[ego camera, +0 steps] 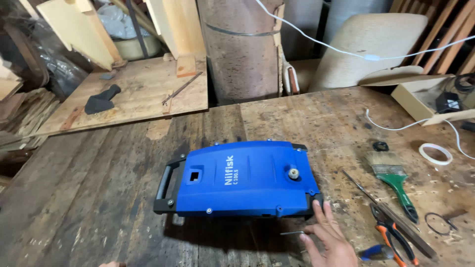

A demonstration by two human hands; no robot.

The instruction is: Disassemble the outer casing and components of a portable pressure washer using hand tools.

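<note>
Lying flat near the middle of the wooden bench (99, 198): a blue machine casing (245, 178) with a black handle (168, 185) at its left end and a brass fitting (293, 173) toward the right. At its near right corner, the right hand (329, 235), fingers spread wide, grip open, nothing held, fingertips touching the casing's black edge. Just left of that hand, a small metal pin (292, 233) on the bench. At the near edge, only a sliver of the left hand (111, 264); grip impossible to tell. To the right, a green-handled paintbrush (393, 175), orange-handled pliers (393, 232), a tape ring (435, 154), a white cable (396, 126).
</note>
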